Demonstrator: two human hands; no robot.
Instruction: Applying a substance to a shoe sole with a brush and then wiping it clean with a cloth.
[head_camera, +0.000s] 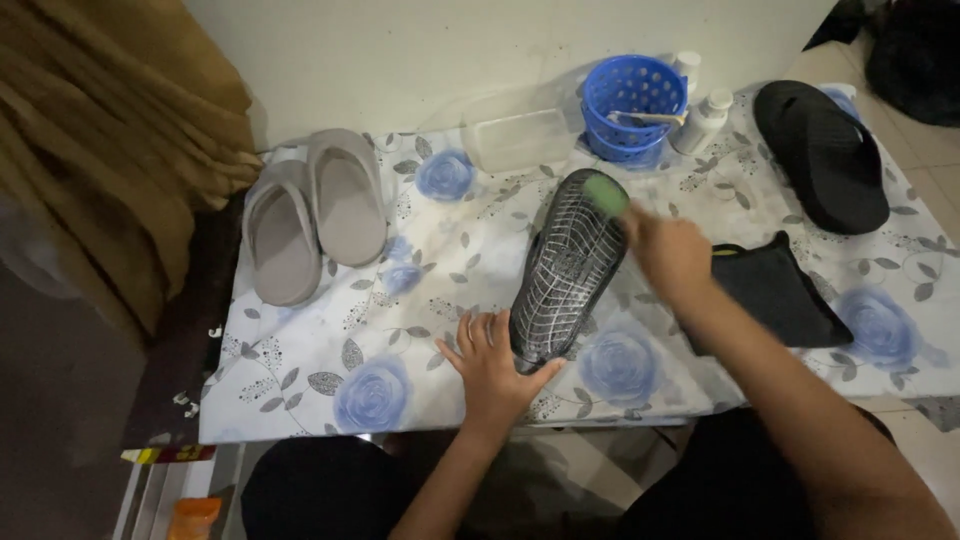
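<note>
Lying sole-up at the middle of the flower-printed table cover (300, 400) is a black rubber sandal with a pale-streaked tread (567, 270). The left hand (492, 362) is pressing flat, fingers spread, against its near end. The right hand (672, 252) is gripping a blurred green brush (606, 194) over the far end. A folded black cloth (780, 292) is lying just right. Farther back are standing a blue plastic basket (632, 95), a clear lidded box (518, 138) and a small white bottle (703, 122).

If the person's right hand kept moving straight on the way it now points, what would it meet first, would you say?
The right hand points up-left along the black sandal. Past the sandal's toe, it would probably reach the clear plastic container first; depth is uncertain.
</note>
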